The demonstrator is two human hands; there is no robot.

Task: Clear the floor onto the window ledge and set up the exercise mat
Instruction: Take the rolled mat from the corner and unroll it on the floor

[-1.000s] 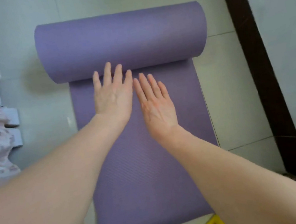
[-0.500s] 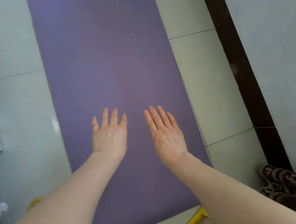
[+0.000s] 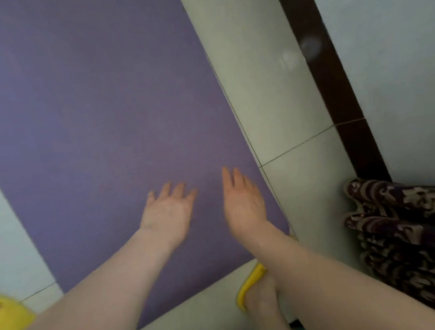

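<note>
You are laying out the purple mat (image 3: pixel 85 122), both hands' fingers (image 3: pixel 175 192) spread and empty above it; next, judge whether its near edge needs flattening.

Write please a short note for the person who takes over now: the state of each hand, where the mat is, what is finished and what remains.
Left hand: open, empty, fingers spread above the near part of the mat.
Right hand: open, empty, near the mat's right edge.
Purple mat: lies flat on the tiled floor, no roll in view; its far end is out of frame. Near edge lies between the yellow slippers.
Patterned dark fabric sits at the right, by the wall.
Done: the visible part of the mat is flat.
Left: check the far end and straighten it. The window ledge is not in view, so I cannot tell whether the clearing is finished.
</note>
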